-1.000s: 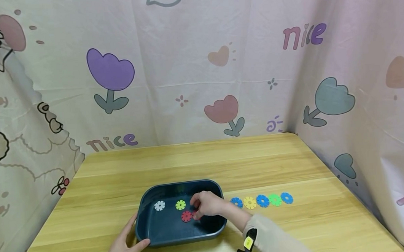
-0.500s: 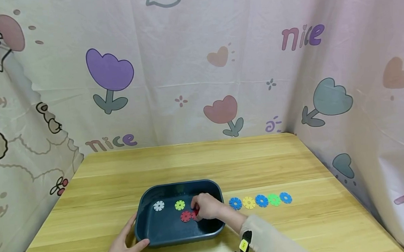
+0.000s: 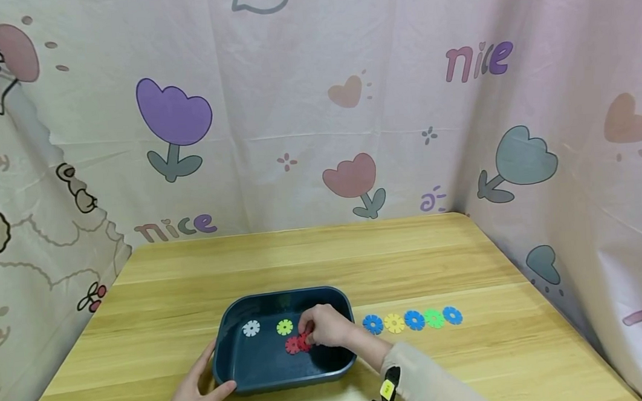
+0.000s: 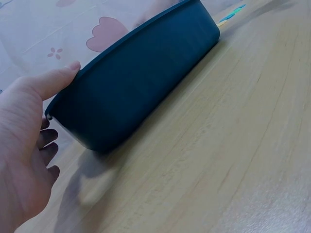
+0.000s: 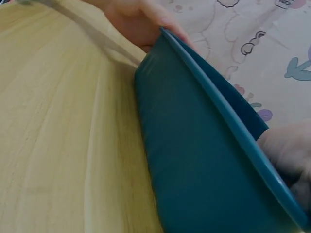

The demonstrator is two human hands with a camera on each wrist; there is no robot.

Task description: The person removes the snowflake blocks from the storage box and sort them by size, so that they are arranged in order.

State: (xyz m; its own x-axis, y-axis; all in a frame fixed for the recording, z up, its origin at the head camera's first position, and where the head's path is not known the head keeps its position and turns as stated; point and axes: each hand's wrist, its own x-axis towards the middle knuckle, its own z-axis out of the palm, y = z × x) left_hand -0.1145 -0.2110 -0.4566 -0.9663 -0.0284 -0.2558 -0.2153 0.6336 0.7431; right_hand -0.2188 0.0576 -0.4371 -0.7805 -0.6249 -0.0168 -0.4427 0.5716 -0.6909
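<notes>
A dark blue tray (image 3: 276,378) sits near the front of the wooden table (image 3: 313,255). Inside it lie a white disc (image 3: 251,328), a yellow-green disc (image 3: 284,327) and a red disc (image 3: 292,345). My right hand (image 3: 316,330) reaches into the tray, its curled fingers pinching a second red disc (image 3: 305,341) that touches the first. My left hand (image 3: 200,382) rests against the tray's near left corner, thumb along the front wall. In the left wrist view the left hand (image 4: 19,145) lays its thumb on the tray (image 4: 146,82) rim. The right wrist view shows only the tray (image 5: 194,160) wall.
Right of the tray, a row of discs lies on the table: blue (image 3: 373,324), yellow (image 3: 394,323), blue (image 3: 414,320), green (image 3: 434,319), blue (image 3: 452,315). Printed cloth walls (image 3: 316,104) enclose the table at the back and both sides.
My right hand has shifted slightly left inside the tray, bringing the second red disc against the first. The left hand and the tray have stayed put.
</notes>
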